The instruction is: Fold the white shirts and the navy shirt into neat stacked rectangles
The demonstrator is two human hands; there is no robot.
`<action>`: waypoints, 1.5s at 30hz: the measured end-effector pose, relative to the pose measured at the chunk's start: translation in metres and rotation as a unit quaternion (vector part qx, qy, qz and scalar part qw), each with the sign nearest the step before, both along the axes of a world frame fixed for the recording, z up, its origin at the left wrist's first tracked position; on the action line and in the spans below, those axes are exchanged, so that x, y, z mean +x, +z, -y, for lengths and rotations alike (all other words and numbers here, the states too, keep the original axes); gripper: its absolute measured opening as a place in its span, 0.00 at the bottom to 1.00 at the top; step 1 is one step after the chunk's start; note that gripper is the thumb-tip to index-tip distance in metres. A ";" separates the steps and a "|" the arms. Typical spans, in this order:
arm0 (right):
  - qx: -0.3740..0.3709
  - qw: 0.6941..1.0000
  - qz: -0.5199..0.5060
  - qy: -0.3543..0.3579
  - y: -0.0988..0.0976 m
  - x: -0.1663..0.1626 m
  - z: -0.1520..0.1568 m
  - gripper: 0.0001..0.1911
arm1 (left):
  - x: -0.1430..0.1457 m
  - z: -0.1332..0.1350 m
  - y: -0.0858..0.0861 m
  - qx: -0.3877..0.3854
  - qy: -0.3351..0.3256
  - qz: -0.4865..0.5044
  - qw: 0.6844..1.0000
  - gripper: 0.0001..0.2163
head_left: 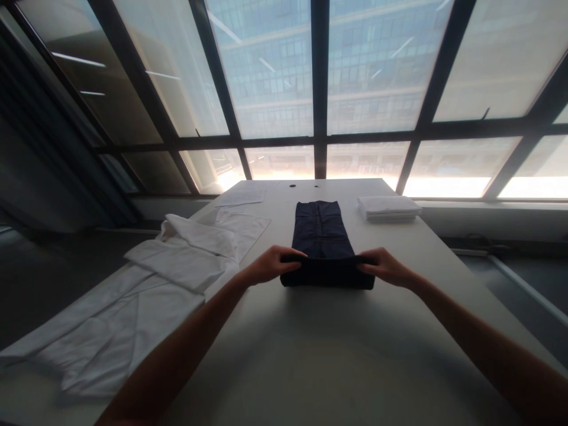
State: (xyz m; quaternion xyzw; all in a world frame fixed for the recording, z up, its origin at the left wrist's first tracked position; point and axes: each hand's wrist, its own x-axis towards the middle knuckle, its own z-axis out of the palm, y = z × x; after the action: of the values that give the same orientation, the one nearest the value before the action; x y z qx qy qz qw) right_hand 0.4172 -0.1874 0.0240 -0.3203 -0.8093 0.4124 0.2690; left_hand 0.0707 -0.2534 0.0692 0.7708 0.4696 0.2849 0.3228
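Observation:
A dark navy garment [321, 228] lies lengthwise on the white table, its near part turned up into a fold. The exact kind of garment cannot be made out. My left hand [271, 265] pinches the fold's left corner between thumb and fingers. At the opposite corner, my right hand [385, 266] grips the same raised edge. Between my hands the edge runs nearly straight, with the dark underside facing me. The far end of the cloth rests flat, showing creases and a seam down its middle.
Loose white garments [186, 260] spread over the left side of the table [310, 355] and hang toward its edge. A folded white stack [389, 208] sits at the far right. Thin white sheets [242, 197] lie far left. Large windows [275, 71] rise behind.

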 end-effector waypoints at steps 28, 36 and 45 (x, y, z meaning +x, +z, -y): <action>0.123 0.955 -0.061 -0.265 -0.086 -0.051 -0.098 0.17 | 0.003 -0.100 -0.104 0.134 0.247 0.040 0.959 0.14; 0.159 0.951 -0.037 -0.263 -0.085 -0.054 -0.096 0.15 | 0.051 -0.061 -0.095 0.217 0.016 -0.233 0.948 0.22; 0.286 0.921 0.117 -0.236 -0.062 -0.095 -0.045 0.22 | 0.071 -0.050 -0.114 0.201 -0.023 -0.325 0.924 0.24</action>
State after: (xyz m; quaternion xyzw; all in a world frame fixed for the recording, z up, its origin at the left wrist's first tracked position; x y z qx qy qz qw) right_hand 0.3218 -0.1420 -0.0381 -0.4576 -0.8195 0.0479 0.3417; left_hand 0.1414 -0.2034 -0.0446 0.8803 0.4637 0.1000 -0.0028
